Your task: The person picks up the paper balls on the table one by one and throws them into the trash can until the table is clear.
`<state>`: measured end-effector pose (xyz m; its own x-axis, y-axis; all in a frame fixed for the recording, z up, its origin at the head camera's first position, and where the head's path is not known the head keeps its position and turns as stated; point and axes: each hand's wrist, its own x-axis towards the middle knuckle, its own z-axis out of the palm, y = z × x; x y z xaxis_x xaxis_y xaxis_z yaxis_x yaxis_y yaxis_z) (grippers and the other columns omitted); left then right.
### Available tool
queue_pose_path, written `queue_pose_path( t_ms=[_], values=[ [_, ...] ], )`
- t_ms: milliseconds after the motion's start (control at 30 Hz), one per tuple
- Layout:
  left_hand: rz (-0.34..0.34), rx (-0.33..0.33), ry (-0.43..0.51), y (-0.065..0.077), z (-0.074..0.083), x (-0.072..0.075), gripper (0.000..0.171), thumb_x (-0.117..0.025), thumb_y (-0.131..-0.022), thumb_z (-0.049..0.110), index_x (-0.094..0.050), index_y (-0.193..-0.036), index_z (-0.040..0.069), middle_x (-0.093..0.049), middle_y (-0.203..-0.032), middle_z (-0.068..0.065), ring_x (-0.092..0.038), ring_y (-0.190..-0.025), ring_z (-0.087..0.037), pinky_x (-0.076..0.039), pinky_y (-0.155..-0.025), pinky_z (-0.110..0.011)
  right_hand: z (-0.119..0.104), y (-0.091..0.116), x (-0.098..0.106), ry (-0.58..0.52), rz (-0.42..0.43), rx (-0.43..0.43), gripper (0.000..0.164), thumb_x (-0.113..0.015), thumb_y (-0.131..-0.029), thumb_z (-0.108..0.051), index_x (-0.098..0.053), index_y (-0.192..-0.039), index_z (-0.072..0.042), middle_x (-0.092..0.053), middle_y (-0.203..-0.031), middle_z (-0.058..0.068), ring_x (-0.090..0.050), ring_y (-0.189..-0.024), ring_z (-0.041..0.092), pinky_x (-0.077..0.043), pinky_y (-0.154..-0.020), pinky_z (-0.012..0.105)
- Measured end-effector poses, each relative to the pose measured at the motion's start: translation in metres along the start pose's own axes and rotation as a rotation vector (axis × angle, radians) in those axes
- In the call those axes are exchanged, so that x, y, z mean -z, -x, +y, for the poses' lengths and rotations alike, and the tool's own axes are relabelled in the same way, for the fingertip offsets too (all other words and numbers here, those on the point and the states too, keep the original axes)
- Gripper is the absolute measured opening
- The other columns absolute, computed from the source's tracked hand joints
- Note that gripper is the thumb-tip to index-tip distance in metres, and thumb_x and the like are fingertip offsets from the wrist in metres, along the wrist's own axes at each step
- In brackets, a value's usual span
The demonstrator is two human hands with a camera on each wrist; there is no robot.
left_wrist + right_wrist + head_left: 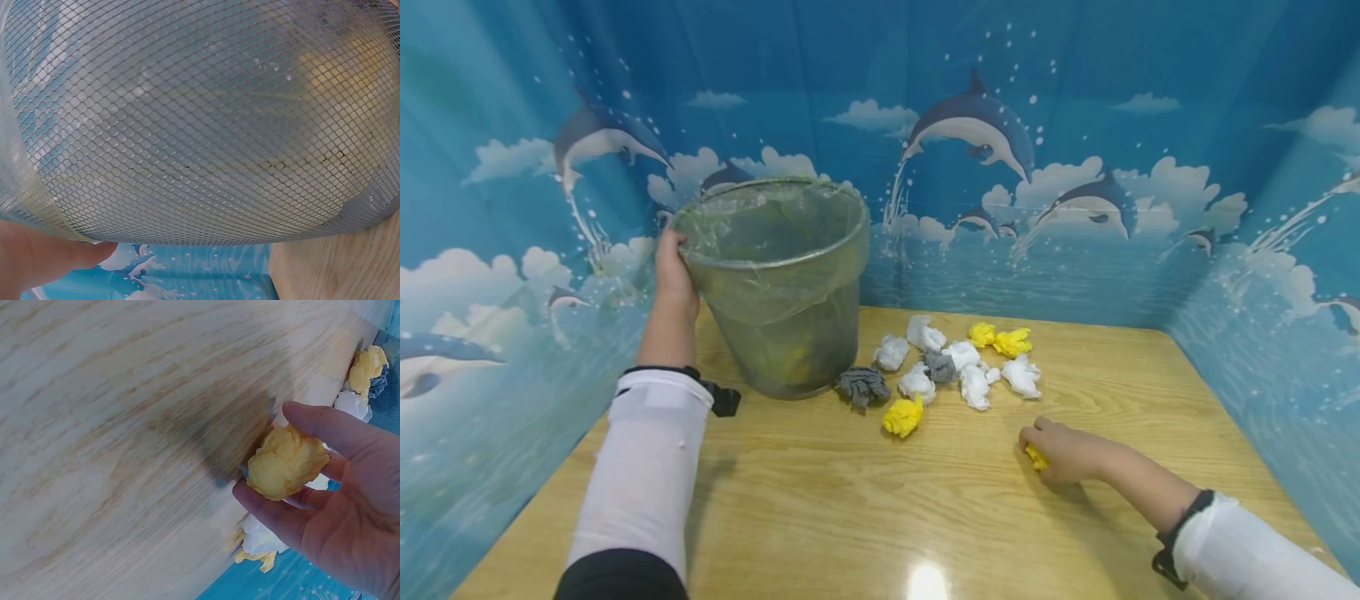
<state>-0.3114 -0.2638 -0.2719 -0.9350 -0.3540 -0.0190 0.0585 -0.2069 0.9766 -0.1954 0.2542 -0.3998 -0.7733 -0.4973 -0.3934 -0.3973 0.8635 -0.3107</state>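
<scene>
I see the right hand (1063, 452) pinching a yellow paper ball (286, 462) in its fingers, the left hand (673, 271) gripping the bin (775, 312).

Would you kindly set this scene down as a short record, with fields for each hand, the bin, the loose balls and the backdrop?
Left hand: grips the mesh bin near its rim
Right hand: holds a yellow paper ball over the wooden table
Bin: lined with a translucent bag; something yellow shows through the mesh
Loose balls: three yellow, two gray, several white
Backdrop: blue, with dolphins and clouds
</scene>
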Motion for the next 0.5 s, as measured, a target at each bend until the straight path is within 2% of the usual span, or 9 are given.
queue_pose_path(
  t_ms=[200, 500],
  values=[
    [-0.003, -0.011, -0.013, 0.000, 0.000, 0.000, 0.070, -0.028, -0.095, 0.035, 0.006, -0.156, 0.029, 0.021, -0.160, 0.015, 0.022, -0.145, -0.005, -0.007, -0.115, -0.030, 0.000, -0.002, 0.003, -0.010, 0.011, 0.001, 0.035, -0.068, -0.079, -0.001, -0.054, -0.110, -0.008, -0.045, -0.096, 0.007, -0.044, -0.077, 0.018, -0.040, -0.064, 0.032],
    [-0.007, -0.006, -0.014, 0.000, 0.000, 0.000, 0.070, -0.027, -0.094, 0.035, 0.007, -0.155, 0.029, 0.021, -0.160, 0.014, 0.021, -0.146, -0.005, -0.008, -0.114, -0.031, -0.004, -0.005, 0.013, 0.023, 0.073, 0.061, 0.034, -0.070, -0.082, -0.004, -0.055, -0.112, -0.004, -0.049, -0.099, 0.010, -0.049, -0.080, 0.017, -0.045, -0.068, 0.035]
  ],
)
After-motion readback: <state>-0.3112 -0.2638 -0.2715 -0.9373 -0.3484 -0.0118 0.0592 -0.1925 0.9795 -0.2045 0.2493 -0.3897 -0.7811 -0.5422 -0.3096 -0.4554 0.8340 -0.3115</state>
